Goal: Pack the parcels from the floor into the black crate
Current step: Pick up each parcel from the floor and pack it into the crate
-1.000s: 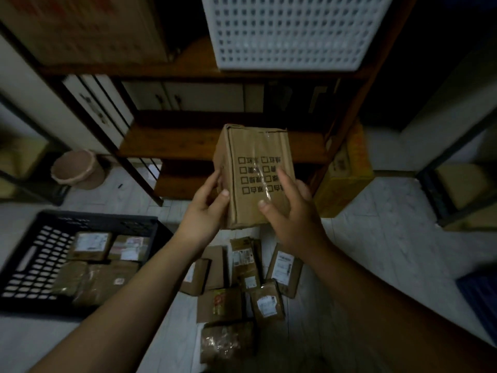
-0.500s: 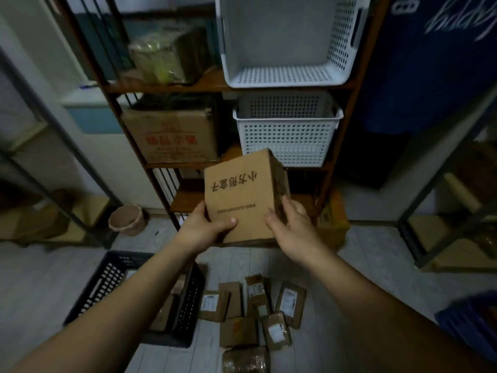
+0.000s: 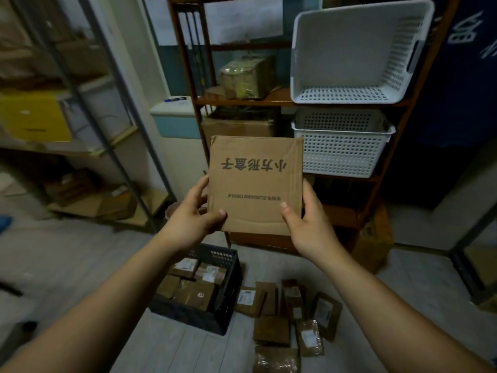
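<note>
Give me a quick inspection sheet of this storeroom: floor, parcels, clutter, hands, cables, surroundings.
Surface: pale plank floor, dimly lit.
Job's things: crate partly filled with packed parcels; loose parcels on the floor right of it; box held up, print upside down.
Clutter: carton on the floor beside the shelf; yellow box far left.
Hands: left hand and right hand grip the box's lower sides.
Cables: nothing seen.
Surroundings: wooden shelf with two white baskets.
</note>
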Tool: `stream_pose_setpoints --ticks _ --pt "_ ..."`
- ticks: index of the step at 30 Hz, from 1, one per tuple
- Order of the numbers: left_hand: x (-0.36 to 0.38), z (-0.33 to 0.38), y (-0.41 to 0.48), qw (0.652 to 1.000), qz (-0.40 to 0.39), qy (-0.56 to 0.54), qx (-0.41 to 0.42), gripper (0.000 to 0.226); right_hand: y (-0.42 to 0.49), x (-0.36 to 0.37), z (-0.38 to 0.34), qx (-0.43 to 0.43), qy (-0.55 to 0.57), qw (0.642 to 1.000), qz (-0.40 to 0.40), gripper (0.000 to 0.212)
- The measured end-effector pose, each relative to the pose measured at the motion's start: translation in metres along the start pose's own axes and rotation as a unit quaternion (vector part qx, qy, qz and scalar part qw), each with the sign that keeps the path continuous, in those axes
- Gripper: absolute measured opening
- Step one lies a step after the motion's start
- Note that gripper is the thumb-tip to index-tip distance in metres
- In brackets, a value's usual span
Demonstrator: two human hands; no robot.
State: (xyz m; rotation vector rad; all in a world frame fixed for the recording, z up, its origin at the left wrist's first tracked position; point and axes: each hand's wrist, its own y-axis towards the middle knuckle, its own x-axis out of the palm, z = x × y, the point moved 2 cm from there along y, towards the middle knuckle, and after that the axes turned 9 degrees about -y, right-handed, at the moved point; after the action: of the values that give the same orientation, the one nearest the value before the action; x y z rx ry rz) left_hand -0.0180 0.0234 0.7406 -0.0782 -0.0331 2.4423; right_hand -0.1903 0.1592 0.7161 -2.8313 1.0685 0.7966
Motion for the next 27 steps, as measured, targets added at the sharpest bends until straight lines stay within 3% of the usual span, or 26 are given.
stream_pose_setpoints --ticks 8,14,20,27 --pt "-0.144 -0.002 -0.014 0.998 0.011 0.053 0.028 0.072 -0.008 0.145 -0.067 -0.018 -0.018 0.997 -0.073 0.110" --pt "-0.232 -0.012 0.000 0.997 0.021 0.074 0.002 0.077 0.004 0.221 -0.099 -0.012 -0.047 0.991 -0.127 0.108" --pt "-0.266 -0.039 0.045 0.996 0.004 0.076 -0.040 0.080 0.047 0.263 -0.093 0.024 -0.063 0.986 -0.150 0.106" --pt "-0.307 -0.058 0.117 0.992 0.038 0.089 -0.085 0.075 0.132 0.326 -0.078 0.032 -0.058 0.979 -0.192 0.102"
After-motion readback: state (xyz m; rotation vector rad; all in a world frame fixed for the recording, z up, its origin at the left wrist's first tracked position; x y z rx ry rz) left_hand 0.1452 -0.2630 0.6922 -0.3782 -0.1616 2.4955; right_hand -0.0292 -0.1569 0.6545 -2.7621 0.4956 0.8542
